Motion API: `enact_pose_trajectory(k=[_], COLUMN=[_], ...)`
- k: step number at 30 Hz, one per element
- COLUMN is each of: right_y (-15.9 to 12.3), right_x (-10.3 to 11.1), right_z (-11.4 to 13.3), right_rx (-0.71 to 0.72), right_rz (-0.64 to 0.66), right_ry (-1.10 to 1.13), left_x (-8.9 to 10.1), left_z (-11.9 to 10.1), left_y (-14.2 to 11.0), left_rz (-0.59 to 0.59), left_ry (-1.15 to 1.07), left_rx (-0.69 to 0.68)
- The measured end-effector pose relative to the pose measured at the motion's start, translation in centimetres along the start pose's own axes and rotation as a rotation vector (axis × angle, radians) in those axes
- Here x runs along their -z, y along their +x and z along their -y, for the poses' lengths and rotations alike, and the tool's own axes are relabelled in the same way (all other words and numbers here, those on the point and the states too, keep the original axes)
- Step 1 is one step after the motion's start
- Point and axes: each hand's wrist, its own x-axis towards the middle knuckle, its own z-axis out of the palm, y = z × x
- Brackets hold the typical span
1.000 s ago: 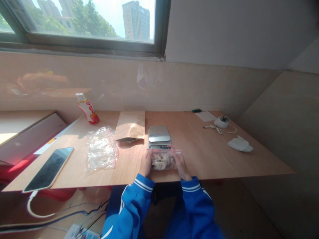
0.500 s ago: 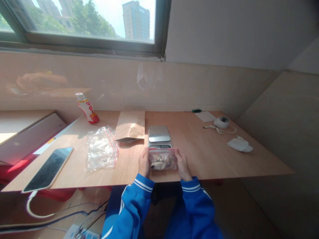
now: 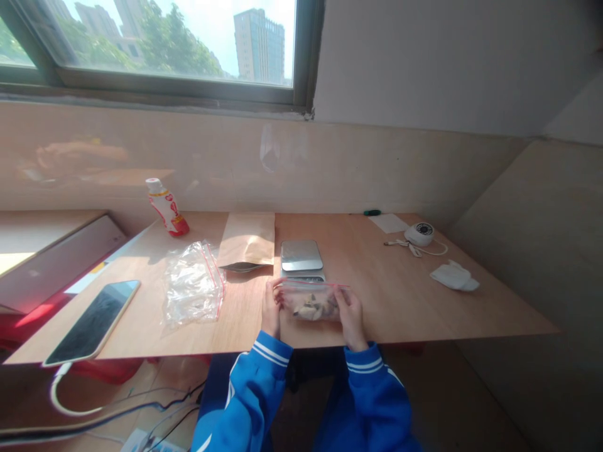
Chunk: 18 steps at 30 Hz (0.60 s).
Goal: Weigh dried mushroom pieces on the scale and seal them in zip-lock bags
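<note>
A clear zip bag [image 3: 313,295] with a red seal line stretches between my two hands at the table's front edge. Pale and dark pieces lie inside it; I cannot make out what they are. My left hand [image 3: 271,309] is closed on the bag's left end. At the right end, my right hand [image 3: 350,314] pinches the bag near its top edge. Just behind the bag stands a digital kitchen scale [image 3: 301,256] with a bare metal plate, its display partly covered by the bag.
On the left are a brown paper pouch [image 3: 248,237], clear plastic bags [image 3: 191,282], a bottle [image 3: 168,208] and a phone [image 3: 92,323] on a cable. To the right lie a white dome camera [image 3: 418,234], a crumpled white tissue [image 3: 455,276], paper [image 3: 388,223] and a green-handled tool [image 3: 372,213].
My right hand has shifted slightly right and now grips the bag farther in from its corner. The bag's contents look more bunched toward the middle.
</note>
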Motion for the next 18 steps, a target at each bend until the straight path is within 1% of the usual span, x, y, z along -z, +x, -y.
enact_pose_trajectory(k=[3, 4, 7, 9, 10, 12, 13, 14, 16, 17, 18], right_y=[-0.7, -0.7, 0.3, 1.5, 2.2, 3.5, 3.9, 4.2, 4.2, 3.9, 3.5], right_x=[3.0, 4.3, 7.9, 9.7, 10.2, 10.8, 10.8, 10.7, 10.1, 9.7, 9.2], right_z=[0.2, 0.3, 1.0, 1.6, 1.9, 2.1, 2.1, 1.9, 1.4, 1.0, 0.5], right_rx=[-0.059, -0.083, -0.062, -0.021, -0.009, 0.028, 0.066, 0.118, 0.255, 0.324, 0.385], right_rz=[-0.227, -0.268, -0.359, -0.404, -0.406, -0.403, -0.432, -0.491, -0.651, -0.709, -0.725], right_ry=[0.052, 0.067, 0.049, -0.012, -0.056, -0.171, -0.254, -0.359, -0.603, -0.719, -0.816], left_x=[0.1, 0.1, 0.0, 0.0, 0.0, 0.0, 0.0, 0.0, 0.0, 0.0, 0.0], left_z=[-0.1, -0.1, -0.1, -0.1, -0.2, -0.2, -0.2, -0.1, -0.1, -0.1, 0.0], left_y=[-0.1, -0.2, -0.3, -0.3, -0.3, -0.3, -0.3, -0.3, -0.2, -0.2, -0.2], left_rz=[0.034, 0.039, 0.053, 0.061, 0.054, 0.027, 0.010, -0.007, -0.023, -0.024, -0.021], left_ry=[0.043, 0.056, 0.088, 0.090, 0.084, 0.068, 0.066, 0.069, 0.080, 0.086, 0.090], left_rx=[-0.018, -0.032, -0.044, -0.039, -0.037, -0.041, -0.047, -0.055, -0.065, -0.069, -0.070])
